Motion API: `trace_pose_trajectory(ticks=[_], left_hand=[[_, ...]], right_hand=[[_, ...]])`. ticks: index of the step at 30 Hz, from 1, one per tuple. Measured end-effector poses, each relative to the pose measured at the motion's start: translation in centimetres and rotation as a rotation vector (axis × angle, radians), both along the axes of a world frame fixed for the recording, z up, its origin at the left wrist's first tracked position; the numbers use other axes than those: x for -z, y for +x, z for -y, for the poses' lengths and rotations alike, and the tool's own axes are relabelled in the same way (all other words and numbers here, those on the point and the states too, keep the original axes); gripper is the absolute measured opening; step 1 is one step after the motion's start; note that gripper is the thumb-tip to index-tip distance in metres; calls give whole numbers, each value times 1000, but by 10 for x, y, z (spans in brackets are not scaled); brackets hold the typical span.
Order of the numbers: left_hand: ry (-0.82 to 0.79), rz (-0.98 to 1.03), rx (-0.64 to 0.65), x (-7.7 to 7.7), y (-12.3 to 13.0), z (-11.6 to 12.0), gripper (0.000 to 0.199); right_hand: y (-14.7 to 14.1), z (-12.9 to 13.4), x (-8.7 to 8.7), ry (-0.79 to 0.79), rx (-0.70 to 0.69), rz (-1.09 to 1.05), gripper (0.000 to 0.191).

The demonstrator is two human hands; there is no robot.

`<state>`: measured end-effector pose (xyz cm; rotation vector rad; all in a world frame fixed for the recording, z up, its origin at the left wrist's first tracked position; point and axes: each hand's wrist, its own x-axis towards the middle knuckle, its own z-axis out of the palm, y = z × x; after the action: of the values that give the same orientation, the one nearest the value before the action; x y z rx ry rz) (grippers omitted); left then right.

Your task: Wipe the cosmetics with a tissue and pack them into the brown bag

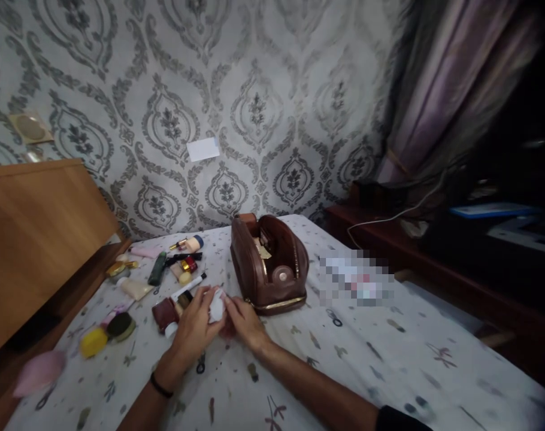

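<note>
A crumpled white tissue or cloth (217,306) is held up between my two hands, just in front of the bag. My left hand (192,329) has its fingers curled round the left side of it. From the right, my right hand (245,323) pinches it with the thumb and fingers. Something reddish shows faintly under the hands; I cannot make out what it is. Behind my right hand stands a brown leather toiletry bag (248,269), unzipped, with a round item (282,275) inside. A dark red bottle (164,314) and a white tube (188,287) lie beside my left hand.
Cosmetics spread over the left of the patterned sheet (299,371): a green bottle (157,269), a beige tube (135,290), a dark round jar (121,327), a yellow item (93,342) and a pink item (39,372). A wooden headboard (43,227) borders the left; a pixelated patch covers something right.
</note>
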<state>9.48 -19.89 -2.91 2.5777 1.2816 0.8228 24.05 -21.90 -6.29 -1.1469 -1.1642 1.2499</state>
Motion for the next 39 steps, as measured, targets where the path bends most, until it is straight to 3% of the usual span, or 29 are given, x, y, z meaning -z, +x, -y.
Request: trace_pose_trajectory(ticks=[4, 8, 13, 27, 34, 39], left_hand=[[-62, -144, -10, 1, 1, 1, 54], [-85, -206, -22, -2, 0, 1, 52], [-37, -306, -30, -4, -2, 1, 45], [46, -295, -94, -8, -12, -5, 22], [18, -193, -298, -22, -22, -14, 29], [-12, -152, -518, -46, -57, -52, 29]], right_hand=[[10, -4, 4, 61, 28, 83, 28], [12, -5, 12, 226, 111, 304, 36], [14, -8, 19, 283, 107, 448, 44], [4, 6, -3, 340, 3, 412, 51], [2, 8, -3, 269, -17, 322, 48], [3, 11, -5, 254, -35, 338, 43]])
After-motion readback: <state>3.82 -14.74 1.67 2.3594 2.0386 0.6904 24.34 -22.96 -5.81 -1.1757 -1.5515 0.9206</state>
